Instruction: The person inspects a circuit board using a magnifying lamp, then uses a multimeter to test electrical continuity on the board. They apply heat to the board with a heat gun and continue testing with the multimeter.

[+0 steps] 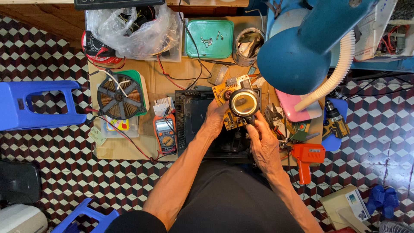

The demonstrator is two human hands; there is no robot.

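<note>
My left hand (214, 117) grips a yellow circuit board (228, 88) by its lower edge, holding it tilted over a black open appliance casing (192, 113). My right hand (261, 144) is closed on the black handle of a round magnifying glass (244, 103), whose lens hovers over the board. Both forearms reach up from the bottom of the view across my dark-clothed lap.
A multimeter (165, 133) lies left of the casing, and a round copper coil (119, 96) further left. An orange glue gun (307, 157) sits at right, pliers (273, 116) beside it. A green tray (210, 38), a metal tin (249, 44) and a blue desk lamp (302, 47) stand behind. Blue stools (34, 103) flank the cardboard-covered low table.
</note>
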